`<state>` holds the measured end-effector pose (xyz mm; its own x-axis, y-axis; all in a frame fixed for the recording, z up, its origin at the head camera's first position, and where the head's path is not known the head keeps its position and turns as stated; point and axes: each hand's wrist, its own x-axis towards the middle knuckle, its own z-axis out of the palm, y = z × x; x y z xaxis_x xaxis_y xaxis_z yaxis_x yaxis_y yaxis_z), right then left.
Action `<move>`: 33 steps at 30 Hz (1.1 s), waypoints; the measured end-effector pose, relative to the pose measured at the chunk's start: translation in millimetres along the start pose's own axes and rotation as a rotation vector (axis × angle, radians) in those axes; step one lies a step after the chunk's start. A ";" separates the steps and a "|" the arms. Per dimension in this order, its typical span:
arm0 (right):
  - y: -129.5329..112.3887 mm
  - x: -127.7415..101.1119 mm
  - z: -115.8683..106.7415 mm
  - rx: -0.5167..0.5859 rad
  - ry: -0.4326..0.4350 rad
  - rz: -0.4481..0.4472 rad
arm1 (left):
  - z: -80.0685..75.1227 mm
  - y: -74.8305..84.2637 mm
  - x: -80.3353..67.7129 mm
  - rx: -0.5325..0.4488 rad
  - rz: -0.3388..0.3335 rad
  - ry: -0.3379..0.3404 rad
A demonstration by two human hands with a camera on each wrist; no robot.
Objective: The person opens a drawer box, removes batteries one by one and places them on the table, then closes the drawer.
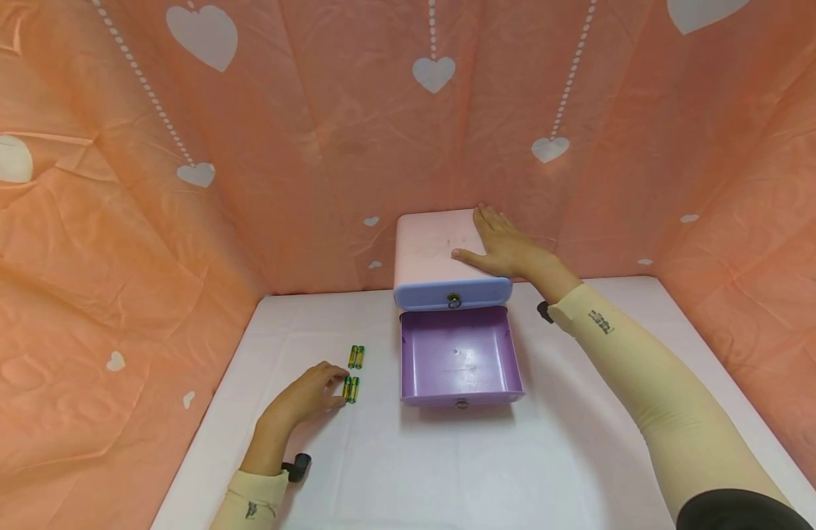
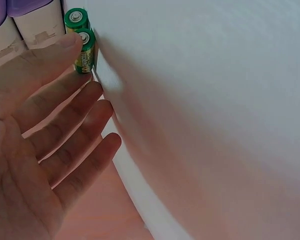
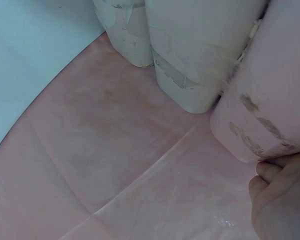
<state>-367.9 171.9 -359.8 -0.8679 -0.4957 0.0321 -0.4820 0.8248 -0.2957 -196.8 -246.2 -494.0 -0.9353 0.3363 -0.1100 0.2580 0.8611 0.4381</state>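
1. Your left hand, fingers parted, is at the near batteries; whether it pinches, I cannot tell.
2. Far batteries: their twelve o'clock; drawer: three.
3. Your right hand lies spread on the box.

Right hand — cropped in its wrist view, battery lettering — blurred

Noted two green-yellow batteries lying at left hand, second pair beyond; pink-topped cabinet under right hand, purple drawer open.
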 end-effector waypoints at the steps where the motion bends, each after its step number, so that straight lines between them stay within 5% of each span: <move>1: 0.1 0.1 0.2 0.000 0.002 -0.002 | 0.2 -0.5 0.1 0.000 0.001 0.002; 21: 1.2 0.1 1.3 -0.001 -0.006 0.003 | -0.2 -0.3 -2.2 -0.068 -0.021 -0.011; 28: 1.0 -0.1 1.2 -0.004 -0.003 -0.001 | -1.9 1.0 -6.9 -0.030 0.031 0.036; 33: 0.5 -1.2 0.5 0.006 -0.002 0.000 | -5.0 8.5 -10.9 -0.087 0.046 0.081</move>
<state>-367.1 172.8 -360.5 -0.8675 -0.4965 0.0299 -0.4814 0.8230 -0.3017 -185.7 -244.5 -484.6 -0.9403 0.3400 -0.0175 0.2825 0.8078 0.5174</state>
